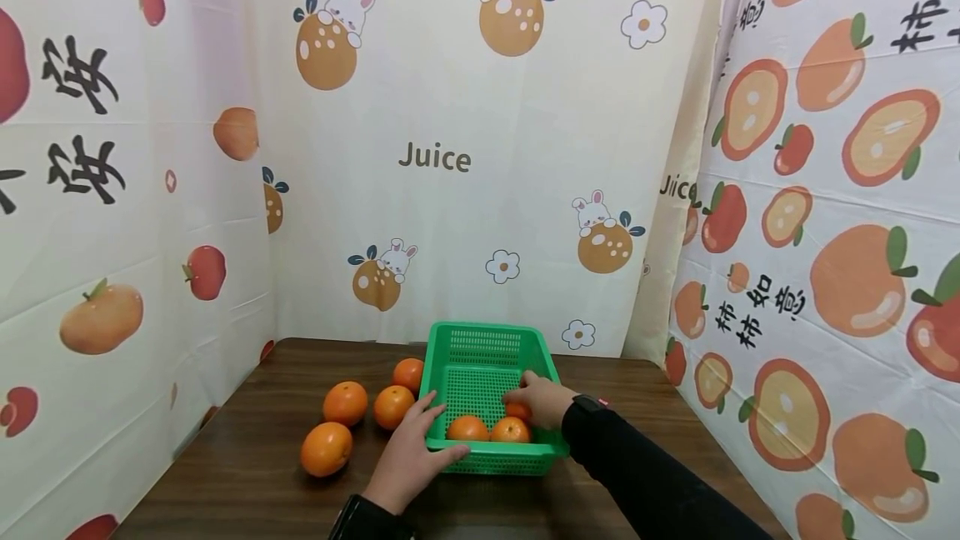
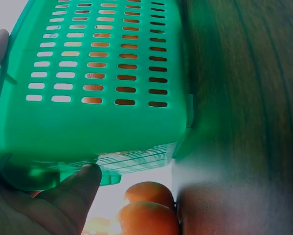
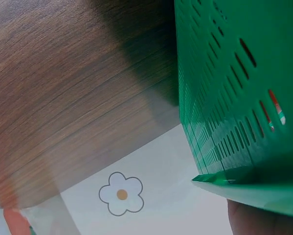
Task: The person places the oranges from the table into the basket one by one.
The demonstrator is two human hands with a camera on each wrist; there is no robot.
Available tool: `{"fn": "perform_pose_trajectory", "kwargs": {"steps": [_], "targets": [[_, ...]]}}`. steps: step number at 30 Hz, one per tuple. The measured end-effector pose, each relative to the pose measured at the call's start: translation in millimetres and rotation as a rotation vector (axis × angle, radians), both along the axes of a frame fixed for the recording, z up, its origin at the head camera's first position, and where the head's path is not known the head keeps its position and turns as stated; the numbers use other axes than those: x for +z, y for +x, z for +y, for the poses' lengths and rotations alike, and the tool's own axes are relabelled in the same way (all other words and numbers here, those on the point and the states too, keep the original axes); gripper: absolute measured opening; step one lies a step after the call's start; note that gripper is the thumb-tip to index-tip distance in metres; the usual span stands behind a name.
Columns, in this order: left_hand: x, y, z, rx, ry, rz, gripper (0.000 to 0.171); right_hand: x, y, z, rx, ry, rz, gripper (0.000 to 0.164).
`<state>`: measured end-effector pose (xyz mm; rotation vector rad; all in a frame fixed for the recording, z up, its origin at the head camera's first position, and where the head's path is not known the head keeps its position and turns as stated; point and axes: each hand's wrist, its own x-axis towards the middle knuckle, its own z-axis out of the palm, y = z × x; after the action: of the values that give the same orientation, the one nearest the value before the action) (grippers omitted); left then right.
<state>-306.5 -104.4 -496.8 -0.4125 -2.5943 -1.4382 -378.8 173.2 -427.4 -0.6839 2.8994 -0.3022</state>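
A green plastic basket (image 1: 491, 463) with slotted walls stands on the table. My left hand (image 1: 408, 455) rests at its near left corner, thumb at the front rim and straight fingers spread along the left side. In the left wrist view, a finger of that hand lies against the basket wall (image 2: 102, 125). Inside the basket, my right hand (image 1: 543, 400) grips an orange (image 1: 517, 412) near the right wall and partly covers it. Two more oranges, one on the left (image 1: 467, 428) and one beside it (image 1: 511, 429), lie along the front wall. The right wrist view mostly hides that hand behind the basket (image 3: 249, 147).
Several oranges (image 1: 325, 448) lie on the dark wooden table (image 1: 247, 440) left of the basket, the farthest orange (image 1: 408, 373) close to its wall. Fruit-printed cloths hang at the left (image 1: 150, 223), the back (image 1: 450, 215) and the right (image 1: 787, 273).
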Motion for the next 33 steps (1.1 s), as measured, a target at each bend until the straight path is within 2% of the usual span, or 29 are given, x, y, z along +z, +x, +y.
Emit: {"fn": "perform_pose_trajectory", "kwargs": {"steps": [7,15,21,25,29,33], "targets": [[-4.4,-4.8,0,-0.008,0.002,-0.011,0.08,-7.6,-3.1,0,-0.003,0.067,0.026,0.04],[-2.2,-4.4,0,-0.007,-0.001,-0.012,0.08,-12.1,-7.6,1,-0.014,0.065,0.014,0.042],[-2.6,-6.7,0,-0.008,0.004,-0.007,0.079,-14.1,-4.7,2,0.021,0.118,0.063,0.049],[-4.0,-7.4,1,-0.013,0.002,-0.005,0.08,-8.4,3.2,2,0.044,0.108,0.093,0.046],[-5.8,-5.6,1,-0.004,-0.013,0.004,0.08,-3.4,10.0,0,0.032,0.048,0.067,0.039],[-5.1,-4.7,0,0.005,-0.016,0.013,0.079,-2.3,10.5,0,0.023,0.027,0.049,0.037]]}}
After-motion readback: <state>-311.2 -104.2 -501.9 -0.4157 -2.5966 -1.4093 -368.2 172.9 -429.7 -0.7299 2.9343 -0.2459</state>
